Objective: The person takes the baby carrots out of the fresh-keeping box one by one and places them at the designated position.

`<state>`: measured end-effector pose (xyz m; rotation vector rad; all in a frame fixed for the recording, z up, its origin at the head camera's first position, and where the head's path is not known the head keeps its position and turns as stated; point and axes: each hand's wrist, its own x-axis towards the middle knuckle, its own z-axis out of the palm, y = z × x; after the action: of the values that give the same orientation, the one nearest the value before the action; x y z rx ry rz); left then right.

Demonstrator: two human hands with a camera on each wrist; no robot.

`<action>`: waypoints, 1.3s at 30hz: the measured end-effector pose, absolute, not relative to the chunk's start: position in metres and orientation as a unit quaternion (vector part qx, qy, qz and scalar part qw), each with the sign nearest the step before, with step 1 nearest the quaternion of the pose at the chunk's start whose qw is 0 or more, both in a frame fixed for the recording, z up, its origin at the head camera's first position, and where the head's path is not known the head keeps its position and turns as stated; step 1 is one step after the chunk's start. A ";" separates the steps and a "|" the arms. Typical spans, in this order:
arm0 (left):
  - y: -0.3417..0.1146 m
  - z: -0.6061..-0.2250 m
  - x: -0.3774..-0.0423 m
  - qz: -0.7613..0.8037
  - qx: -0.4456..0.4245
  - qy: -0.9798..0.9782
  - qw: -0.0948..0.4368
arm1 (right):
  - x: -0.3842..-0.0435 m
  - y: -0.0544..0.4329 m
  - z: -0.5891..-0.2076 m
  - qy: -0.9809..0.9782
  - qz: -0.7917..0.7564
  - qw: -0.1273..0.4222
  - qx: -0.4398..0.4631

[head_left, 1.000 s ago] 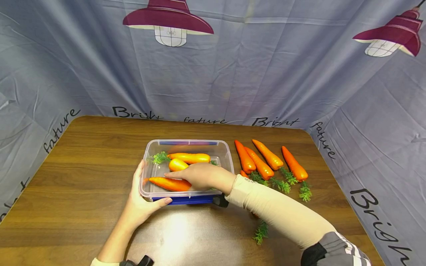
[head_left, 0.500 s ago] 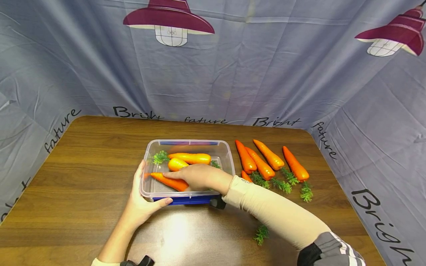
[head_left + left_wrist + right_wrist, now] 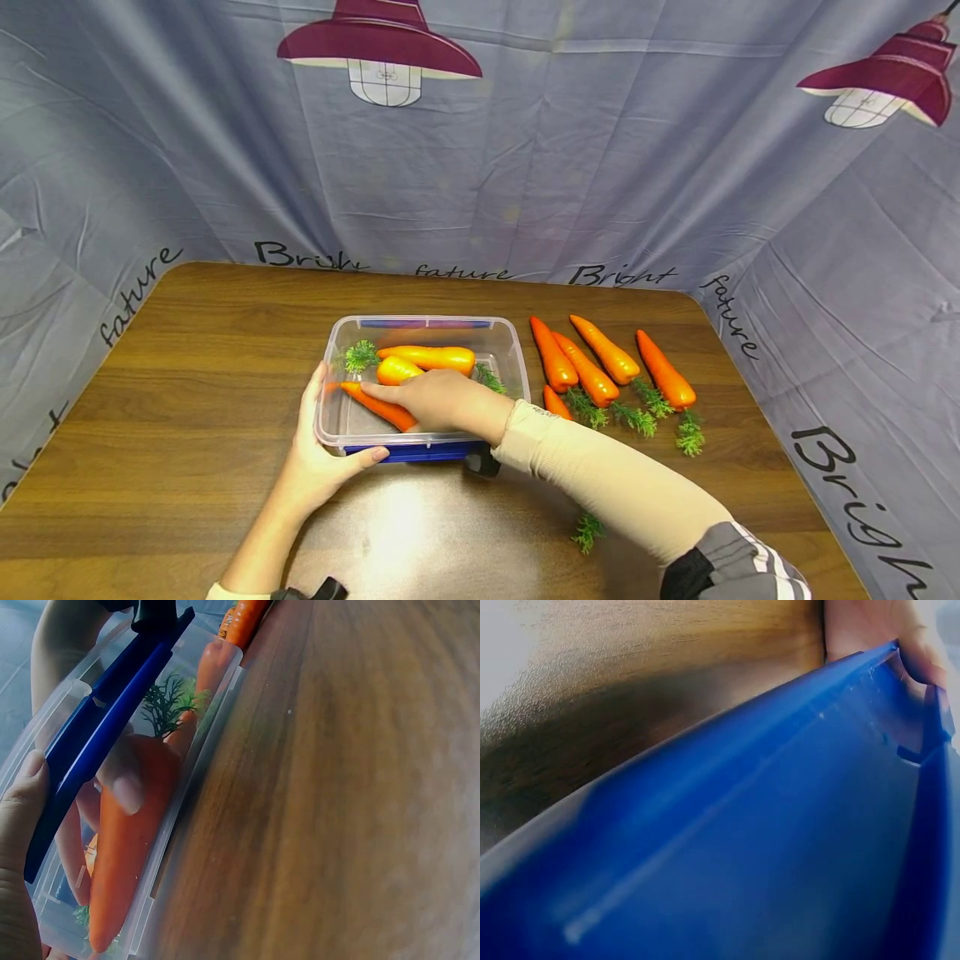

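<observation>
A clear plastic box (image 3: 517,358) with a blue latch (image 3: 420,452) stands on the table. My left hand (image 3: 318,458) grips its near left corner, thumb along the front. Inside, my right hand (image 3: 442,402) holds an orange carrot (image 3: 378,408) near the front wall. In the left wrist view, its thumb lies against that carrot (image 3: 124,855), seen through the box wall. Behind it are a long yellow-orange carrot (image 3: 438,358) and a second yellow-orange one (image 3: 397,370), partly hidden by the hand. The latch (image 3: 742,825) fills most of the right wrist view.
Right of the box, several carrots with green tops lie on the wooden table (image 3: 225,358), among them a red-orange one (image 3: 663,371). A green top (image 3: 587,532) pokes out beside the right sleeve (image 3: 615,479). A printed curtain (image 3: 487,167) surrounds the table.
My right hand has shifted slightly left inside the box, and the carrot it holds has tilted, its tip moving toward the back. The left hand has stayed in place.
</observation>
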<state>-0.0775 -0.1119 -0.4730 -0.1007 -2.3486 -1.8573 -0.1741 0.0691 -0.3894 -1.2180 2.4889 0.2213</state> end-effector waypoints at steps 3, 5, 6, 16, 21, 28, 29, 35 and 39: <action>-0.112 -0.474 -0.077 -0.621 -0.032 -0.780 0.072 | -0.175 0.069 -0.391 0.881 0.081 0.175 -0.433; -0.111 -0.474 -0.078 -0.619 -0.035 -0.781 0.075 | -0.175 0.069 -0.392 0.880 0.082 0.169 -0.437; -0.111 -0.474 -0.078 -0.619 -0.037 -0.781 0.076 | -0.175 0.069 -0.392 0.879 0.083 0.168 -0.438; -0.110 -0.473 -0.078 -0.625 -0.043 -0.776 0.080 | -0.179 0.077 -0.393 0.876 0.029 0.188 -0.443; -0.109 -0.474 -0.078 -0.626 -0.043 -0.774 0.085 | -0.183 0.083 -0.391 0.871 -0.036 0.204 -0.445; -0.111 -0.474 -0.079 -0.621 -0.046 -0.777 0.094 | -0.184 0.093 -0.384 0.880 -0.107 0.191 -0.421; -0.111 -0.474 -0.079 -0.621 -0.046 -0.777 0.094 | -0.184 0.094 -0.383 0.883 -0.111 0.180 -0.419; -0.111 -0.475 -0.078 -0.631 -0.038 -0.770 0.086 | -0.181 0.104 -0.371 0.896 -0.108 0.126 -0.412; -0.111 -0.475 -0.078 -0.650 -0.042 -0.755 0.078 | -0.176 0.114 -0.357 0.905 -0.121 0.102 -0.395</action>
<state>-0.0782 -0.1112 -0.4751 -0.1251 -2.2599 -1.9463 -0.1759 0.1138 -0.3571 -1.1674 2.6706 -0.3564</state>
